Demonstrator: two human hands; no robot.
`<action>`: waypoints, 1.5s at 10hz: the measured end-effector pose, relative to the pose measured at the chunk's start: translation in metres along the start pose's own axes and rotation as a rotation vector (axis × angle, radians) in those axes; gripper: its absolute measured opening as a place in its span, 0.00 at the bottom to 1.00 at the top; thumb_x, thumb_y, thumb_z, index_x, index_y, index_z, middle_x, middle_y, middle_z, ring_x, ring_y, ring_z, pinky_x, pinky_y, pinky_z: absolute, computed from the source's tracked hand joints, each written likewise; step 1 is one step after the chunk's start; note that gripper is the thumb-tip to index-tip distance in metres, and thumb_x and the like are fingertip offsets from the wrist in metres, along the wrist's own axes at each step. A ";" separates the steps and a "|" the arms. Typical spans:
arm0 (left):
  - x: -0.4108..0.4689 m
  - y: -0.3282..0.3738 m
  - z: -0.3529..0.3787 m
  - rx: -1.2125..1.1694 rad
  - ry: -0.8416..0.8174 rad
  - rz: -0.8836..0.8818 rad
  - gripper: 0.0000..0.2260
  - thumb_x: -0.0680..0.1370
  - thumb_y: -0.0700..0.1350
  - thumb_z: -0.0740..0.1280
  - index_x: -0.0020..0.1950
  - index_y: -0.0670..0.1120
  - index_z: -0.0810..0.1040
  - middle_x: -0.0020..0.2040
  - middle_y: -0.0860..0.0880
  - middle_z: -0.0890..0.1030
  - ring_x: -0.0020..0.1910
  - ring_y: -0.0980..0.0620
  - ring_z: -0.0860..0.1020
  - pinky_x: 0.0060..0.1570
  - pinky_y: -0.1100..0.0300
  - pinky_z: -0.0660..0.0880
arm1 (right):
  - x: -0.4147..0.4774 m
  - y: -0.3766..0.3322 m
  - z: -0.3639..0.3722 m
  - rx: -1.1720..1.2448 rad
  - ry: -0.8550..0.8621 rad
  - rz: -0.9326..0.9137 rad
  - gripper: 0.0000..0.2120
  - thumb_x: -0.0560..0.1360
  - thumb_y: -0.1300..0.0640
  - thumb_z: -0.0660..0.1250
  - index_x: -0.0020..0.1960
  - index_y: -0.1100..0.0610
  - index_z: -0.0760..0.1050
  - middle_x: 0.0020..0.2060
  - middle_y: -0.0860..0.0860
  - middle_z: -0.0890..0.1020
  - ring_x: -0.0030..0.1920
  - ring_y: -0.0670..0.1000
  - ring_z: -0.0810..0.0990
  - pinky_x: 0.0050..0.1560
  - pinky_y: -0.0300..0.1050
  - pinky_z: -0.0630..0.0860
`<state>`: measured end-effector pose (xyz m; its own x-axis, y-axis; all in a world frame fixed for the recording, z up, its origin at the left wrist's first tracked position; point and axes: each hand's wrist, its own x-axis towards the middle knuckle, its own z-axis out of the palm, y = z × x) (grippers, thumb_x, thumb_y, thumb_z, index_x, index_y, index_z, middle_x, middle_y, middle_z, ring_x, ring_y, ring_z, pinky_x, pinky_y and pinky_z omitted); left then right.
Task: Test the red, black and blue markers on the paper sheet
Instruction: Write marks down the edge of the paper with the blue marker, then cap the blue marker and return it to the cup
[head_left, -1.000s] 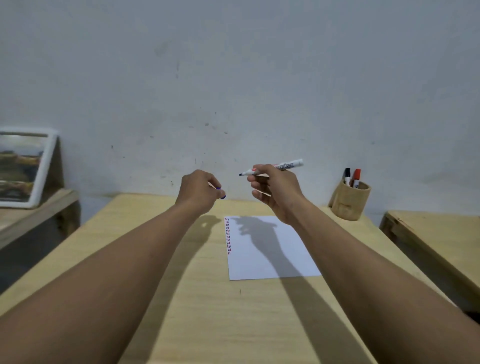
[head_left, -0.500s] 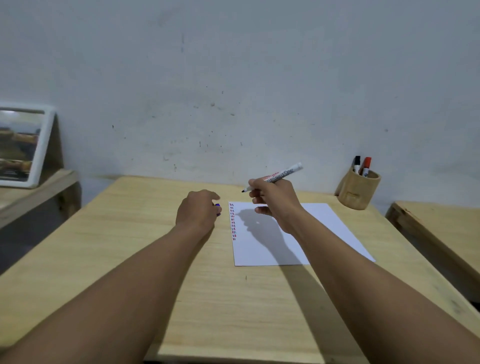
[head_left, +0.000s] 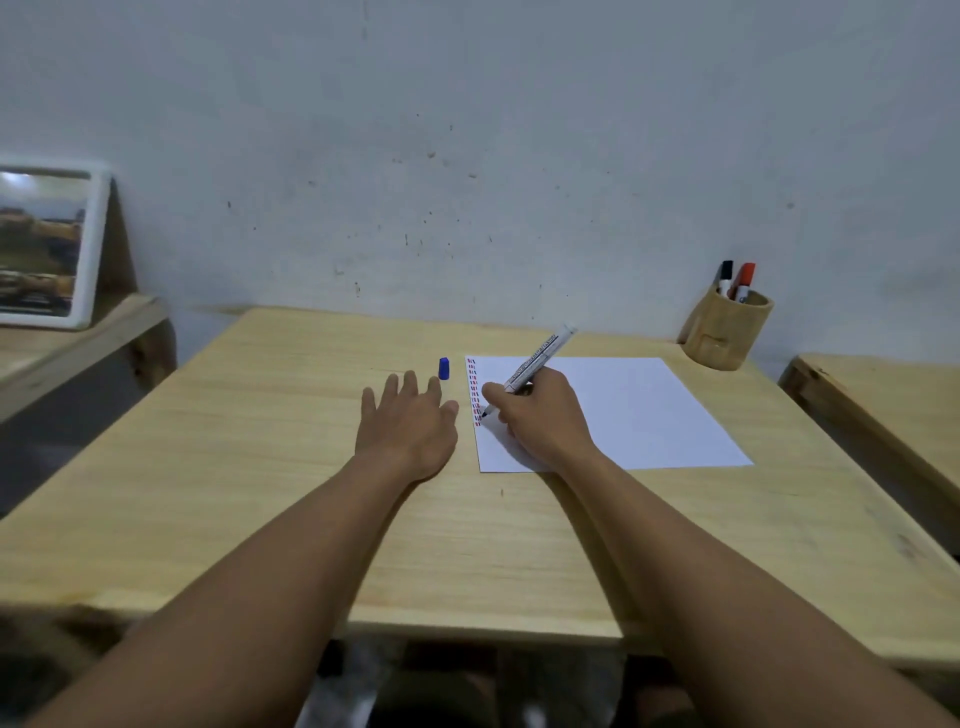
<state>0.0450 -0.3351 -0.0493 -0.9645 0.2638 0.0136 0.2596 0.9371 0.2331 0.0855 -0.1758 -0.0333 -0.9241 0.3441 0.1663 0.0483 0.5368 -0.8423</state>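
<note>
A white paper sheet (head_left: 623, 410) lies on the wooden table (head_left: 260, 467), with a column of short red, blue and dark marks (head_left: 474, 392) down its left edge. My right hand (head_left: 540, 415) grips an uncapped white-barrelled marker (head_left: 535, 358), its tip touching the paper at the lower end of that column. My left hand (head_left: 408, 426) rests flat on the table just left of the sheet, fingers spread. A blue cap (head_left: 443, 368) stands on the table just beyond its fingertips. The black marker (head_left: 725, 275) and red marker (head_left: 745, 278) stand in a wooden cup (head_left: 727, 332).
The cup sits at the table's far right corner against the wall. A framed picture (head_left: 47, 244) leans on a low shelf at the left. Another wooden surface (head_left: 893, 415) lies to the right of the table.
Both hands came down from mid-air. My left hand set the blue cap on the table and flattened out. My right hand lowered the marker tip onto the paper.
</note>
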 end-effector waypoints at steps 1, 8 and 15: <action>-0.001 -0.001 0.000 0.012 0.006 0.013 0.27 0.84 0.55 0.46 0.82 0.47 0.53 0.83 0.42 0.52 0.82 0.42 0.48 0.78 0.40 0.45 | -0.002 -0.001 0.000 -0.032 -0.007 -0.016 0.13 0.74 0.52 0.71 0.41 0.63 0.78 0.35 0.54 0.85 0.33 0.49 0.79 0.31 0.41 0.71; -0.003 0.000 0.000 0.002 0.004 0.018 0.28 0.84 0.57 0.45 0.82 0.47 0.53 0.83 0.43 0.52 0.82 0.42 0.48 0.78 0.41 0.45 | 0.001 -0.002 0.001 -0.106 -0.054 -0.026 0.12 0.74 0.54 0.70 0.39 0.63 0.76 0.34 0.55 0.81 0.34 0.51 0.77 0.33 0.44 0.72; 0.039 0.004 -0.026 -0.429 0.217 -0.015 0.09 0.78 0.39 0.66 0.53 0.45 0.85 0.46 0.49 0.86 0.45 0.50 0.83 0.45 0.59 0.77 | 0.014 -0.015 -0.018 0.507 0.013 0.164 0.09 0.78 0.56 0.67 0.42 0.60 0.79 0.31 0.51 0.79 0.28 0.48 0.75 0.32 0.45 0.75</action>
<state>0.0071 -0.3273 -0.0229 -0.9677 0.1545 0.1994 0.2463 0.7493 0.6147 0.0787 -0.1657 -0.0093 -0.9148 0.4037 0.0152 -0.0005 0.0365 -0.9993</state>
